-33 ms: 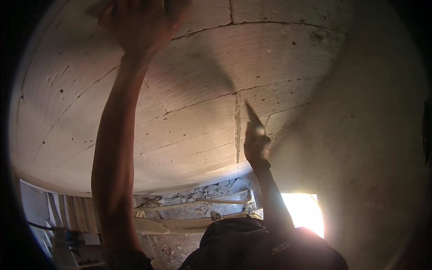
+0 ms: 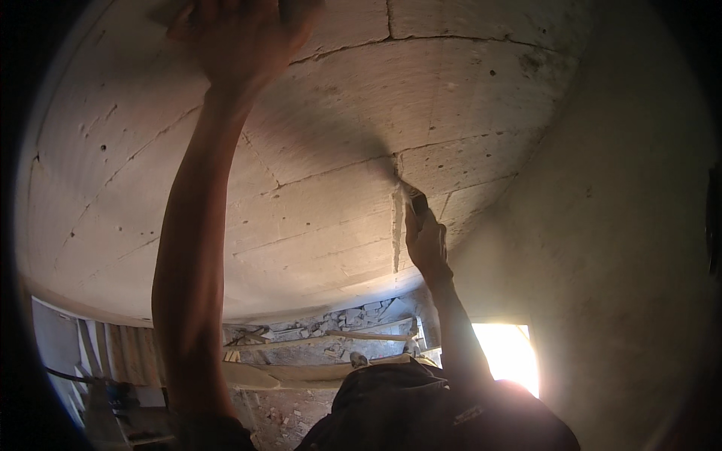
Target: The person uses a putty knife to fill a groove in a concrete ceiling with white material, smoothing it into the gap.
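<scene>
Before me stands a pale block wall (image 2: 323, 218) with cracked joints and small pits. My right hand (image 2: 427, 244) is closed round a putty knife (image 2: 415, 201), its blade tip at or close to a joint where a strip of fresh-looking filler (image 2: 396, 233) runs downward. Higher up and to the left, my left hand (image 2: 241, 45) reaches to the wall with its back toward me. The thumb side is spread; the fingertips are cut off by the top of the picture. A dark shadow falls across the blocks between both hands.
At right a plain plastered wall (image 2: 602, 225) meets the block wall in a corner. A bright opening (image 2: 504, 353) glows low on the right. Below lie broken rubble (image 2: 368, 312), wooden boards (image 2: 301, 372) and, at lower left, upright planks (image 2: 128, 353).
The putty knife has turned in my right hand, its blade tilting toward the joint on the left. My left hand has barely moved.
</scene>
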The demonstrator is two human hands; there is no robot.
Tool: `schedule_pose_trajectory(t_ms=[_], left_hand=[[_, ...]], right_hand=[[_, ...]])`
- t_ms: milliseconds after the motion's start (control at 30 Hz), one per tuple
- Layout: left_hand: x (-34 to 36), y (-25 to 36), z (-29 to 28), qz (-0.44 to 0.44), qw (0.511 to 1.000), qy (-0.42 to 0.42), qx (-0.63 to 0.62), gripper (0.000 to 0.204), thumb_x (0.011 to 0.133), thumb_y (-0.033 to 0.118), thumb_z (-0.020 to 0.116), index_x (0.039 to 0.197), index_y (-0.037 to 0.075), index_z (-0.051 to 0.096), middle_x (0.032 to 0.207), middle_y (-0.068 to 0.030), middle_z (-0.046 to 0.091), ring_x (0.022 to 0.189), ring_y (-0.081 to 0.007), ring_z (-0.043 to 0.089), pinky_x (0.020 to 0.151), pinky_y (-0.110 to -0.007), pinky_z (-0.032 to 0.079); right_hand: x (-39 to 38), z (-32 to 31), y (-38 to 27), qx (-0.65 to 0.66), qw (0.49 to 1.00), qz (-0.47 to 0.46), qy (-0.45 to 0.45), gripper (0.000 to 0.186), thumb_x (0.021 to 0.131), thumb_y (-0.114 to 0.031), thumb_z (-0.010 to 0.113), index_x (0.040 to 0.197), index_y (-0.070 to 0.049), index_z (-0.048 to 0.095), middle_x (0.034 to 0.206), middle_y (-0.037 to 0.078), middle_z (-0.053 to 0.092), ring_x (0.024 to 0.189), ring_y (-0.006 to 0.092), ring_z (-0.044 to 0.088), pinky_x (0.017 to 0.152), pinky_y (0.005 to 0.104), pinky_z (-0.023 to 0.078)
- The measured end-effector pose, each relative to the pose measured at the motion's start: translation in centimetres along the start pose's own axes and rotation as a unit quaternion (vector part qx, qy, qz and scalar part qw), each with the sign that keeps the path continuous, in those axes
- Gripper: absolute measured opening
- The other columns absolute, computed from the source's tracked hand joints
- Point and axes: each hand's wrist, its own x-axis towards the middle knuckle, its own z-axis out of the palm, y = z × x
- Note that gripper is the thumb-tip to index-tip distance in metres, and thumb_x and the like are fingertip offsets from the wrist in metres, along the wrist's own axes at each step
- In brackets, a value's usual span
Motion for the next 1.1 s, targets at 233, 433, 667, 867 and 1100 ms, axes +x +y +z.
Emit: schedule_pose_trajectory(t_ms=[233,433,667,867,1100], left_hand=[[-1.0,-1.0,-0.2,-0.013,1.000,-0.024,0.011,0.075,0.093,0.052,0.052,0.158,0.025,0.028,0.165,-0.0122,0.022,0.149,-0.0366,0.025,0.118,-0.059,0.022],[-0.4,-0.4,-0.6,-0.069,0.978,-0.031,-0.194,0.077,0.092,0.055,0.054,0.158,0.028,0.027,0.166,-0.0118,0.020,0.150,-0.0341,0.024,0.115,-0.056,0.022],[-1.3,-0.1,0.5,-0.005,0.999,0.007,0.048,0.081,0.091,0.060,0.053,0.159,0.028,0.023,0.167,-0.0104,0.016,0.150,-0.0330,0.023,0.111,-0.056,0.026],[-1.7,-1.0,1.0,-0.022,1.000,0.005,0.004,0.080,0.090,0.059,0.053,0.159,0.029,0.026,0.166,-0.0100,0.019,0.149,-0.0316,0.025,0.110,-0.055,0.025],[-1.3,-0.5,1.0,-0.020,1.000,0.013,0.017,0.076,0.091,0.056,0.052,0.158,0.028,0.030,0.165,-0.0097,0.025,0.149,-0.0301,0.026,0.110,-0.055,0.025]], right_hand=[[-1.3,-0.1,-3.6,0.032,0.993,-0.023,0.107,0.020,0.098,-0.021,0.061,0.090,-0.003,0.054,0.065,0.024,0.063,0.063,0.0446,0.066,0.052,0.0520,0.049],[-2.5,1.9,2.2,-0.009,0.999,0.051,-0.001,0.023,0.097,-0.024,0.063,0.091,-0.003,0.055,0.066,0.024,0.062,0.063,0.0452,0.064,0.053,0.0515,0.048],[-2.9,2.0,0.2,-0.029,0.998,0.058,-0.003,0.028,0.101,-0.027,0.055,0.115,-0.004,0.060,0.080,0.022,0.065,0.079,0.0423,0.067,0.061,0.0465,0.052],[-3.7,2.6,1.2,-0.099,0.992,0.055,-0.049,0.048,0.098,-0.023,0.059,0.144,-0.015,0.049,0.087,0.019,0.067,0.067,0.0429,0.067,0.058,0.0507,0.054],[-2.3,3.9,2.7,-0.149,0.985,0.069,-0.044,0.021,0.099,-0.025,0.058,0.107,-0.006,0.059,0.069,0.023,0.065,0.062,0.0448,0.066,0.054,0.0546,0.051]])
